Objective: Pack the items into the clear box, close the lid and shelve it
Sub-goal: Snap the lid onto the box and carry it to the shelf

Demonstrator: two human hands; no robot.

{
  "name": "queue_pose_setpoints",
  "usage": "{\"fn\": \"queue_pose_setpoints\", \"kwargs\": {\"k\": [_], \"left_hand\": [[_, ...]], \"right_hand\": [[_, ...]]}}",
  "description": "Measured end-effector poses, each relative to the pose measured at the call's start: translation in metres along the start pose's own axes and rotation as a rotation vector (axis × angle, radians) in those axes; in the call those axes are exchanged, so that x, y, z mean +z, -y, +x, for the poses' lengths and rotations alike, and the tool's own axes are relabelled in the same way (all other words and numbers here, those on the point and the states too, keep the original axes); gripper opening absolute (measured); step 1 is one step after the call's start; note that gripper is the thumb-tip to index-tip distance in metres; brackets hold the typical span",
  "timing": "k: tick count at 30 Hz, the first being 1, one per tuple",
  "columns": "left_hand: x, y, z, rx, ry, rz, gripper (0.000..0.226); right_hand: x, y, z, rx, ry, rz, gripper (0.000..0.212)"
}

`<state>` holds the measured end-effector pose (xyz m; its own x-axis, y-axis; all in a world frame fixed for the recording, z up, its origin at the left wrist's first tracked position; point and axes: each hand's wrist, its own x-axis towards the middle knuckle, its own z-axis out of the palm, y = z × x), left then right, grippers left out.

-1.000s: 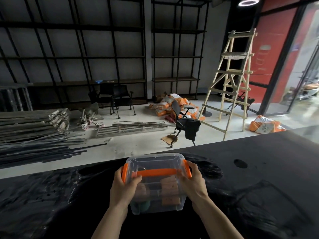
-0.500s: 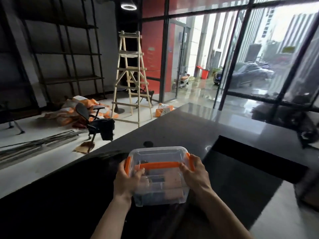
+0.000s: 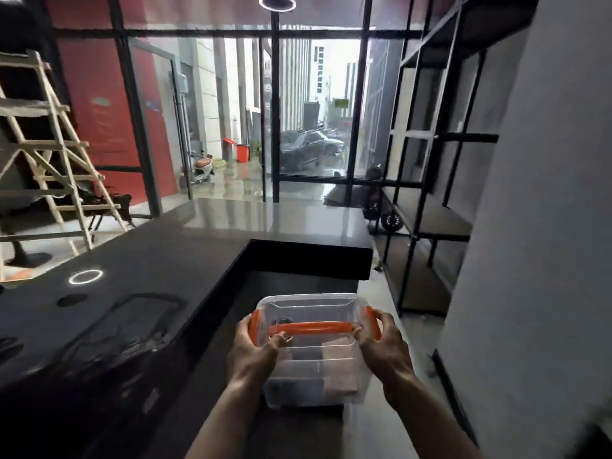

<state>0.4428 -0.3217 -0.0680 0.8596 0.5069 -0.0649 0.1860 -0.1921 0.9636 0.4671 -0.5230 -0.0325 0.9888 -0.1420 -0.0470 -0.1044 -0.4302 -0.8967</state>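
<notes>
I carry the clear box [image 3: 311, 359] in front of me, off the counter, with its lid shut. It has an orange handle [image 3: 309, 327] across the top and orange side latches. Inside I see a pinkish block [image 3: 340, 369] on the right and something dark at the bottom left. My left hand [image 3: 253, 351] grips the box's left side, thumb on the lid. On the opposite side my right hand [image 3: 381, 346] holds it, fingers over the orange latch.
A long black counter [image 3: 139, 279] runs along my left and turns across ahead. Black metal shelving [image 3: 427, 223] stands on the right, beside a grey wall [image 3: 536, 246]. A wooden ladder [image 3: 56, 160] stands far left. Glass walls ahead show the street.
My view has swung to the right, from the back shelving and ladder to the glass front and right-hand shelving. The box has left the counter and now hangs beside it in both hands.
</notes>
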Motion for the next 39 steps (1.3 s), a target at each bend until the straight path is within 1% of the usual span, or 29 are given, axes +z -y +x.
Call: {"fn": "queue_pose_setpoints", "kwargs": {"k": [4, 8, 11, 14, 15, 18, 19, 21, 22, 23, 25, 28, 32, 36, 39], "left_hand": [[0.097, 0.042, -0.020, 0.014, 0.082, -0.004, 0.079], [0.181, 0.064, -0.053, -0.044, 0.147, -0.014, 0.083], [0.231, 0.071, -0.071, -0.037, 0.217, -0.034, 0.100], [0.267, 0.069, -0.083, -0.030, 0.256, -0.061, 0.105], [0.276, 0.066, -0.086, -0.029, 0.274, -0.065, 0.103], [0.298, 0.057, -0.088, -0.028, 0.310, -0.070, 0.085], [0.303, 0.055, -0.085, -0.027, 0.316, -0.084, 0.087], [0.313, 0.052, -0.077, -0.017, 0.316, -0.103, 0.101], [0.318, 0.050, -0.071, -0.009, 0.319, -0.103, 0.104], [0.323, 0.049, -0.064, -0.006, 0.326, -0.105, 0.102], [0.333, 0.047, -0.047, -0.008, 0.346, -0.114, 0.089], [0.355, 0.046, -0.006, 0.002, 0.349, -0.119, 0.085], [0.390, 0.037, 0.069, 0.023, 0.325, -0.142, 0.081], [0.428, 0.014, 0.155, 0.061, 0.318, -0.167, 0.080], [0.452, -0.010, 0.212, 0.067, 0.323, -0.162, 0.082]], "right_hand": [[-0.043, -0.097, 0.024, 0.049, -0.045, 0.040, 0.056], [-0.095, -0.175, 0.036, 0.117, -0.087, 0.063, 0.058], [-0.136, -0.208, 0.035, 0.178, -0.133, 0.069, 0.059], [-0.168, -0.226, 0.042, 0.187, -0.174, 0.046, 0.061], [-0.176, -0.229, 0.045, 0.187, -0.183, 0.042, 0.061], [-0.194, -0.233, 0.054, 0.180, -0.179, 0.053, 0.061], [-0.198, -0.233, 0.058, 0.179, -0.176, 0.051, 0.061], [-0.201, -0.236, 0.070, 0.177, -0.178, 0.053, 0.062], [-0.201, -0.237, 0.077, 0.178, -0.182, 0.048, 0.062], [-0.200, -0.237, 0.085, 0.181, -0.188, 0.043, 0.062], [-0.197, -0.237, 0.106, 0.190, -0.196, 0.051, 0.062], [-0.188, -0.235, 0.150, 0.181, -0.206, 0.064, 0.062], [-0.169, -0.227, 0.232, 0.160, -0.217, 0.065, 0.062], [-0.155, -0.212, 0.325, 0.125, -0.226, 0.061, 0.057], [-0.150, -0.194, 0.385, 0.133, -0.255, 0.078, 0.057]]}}
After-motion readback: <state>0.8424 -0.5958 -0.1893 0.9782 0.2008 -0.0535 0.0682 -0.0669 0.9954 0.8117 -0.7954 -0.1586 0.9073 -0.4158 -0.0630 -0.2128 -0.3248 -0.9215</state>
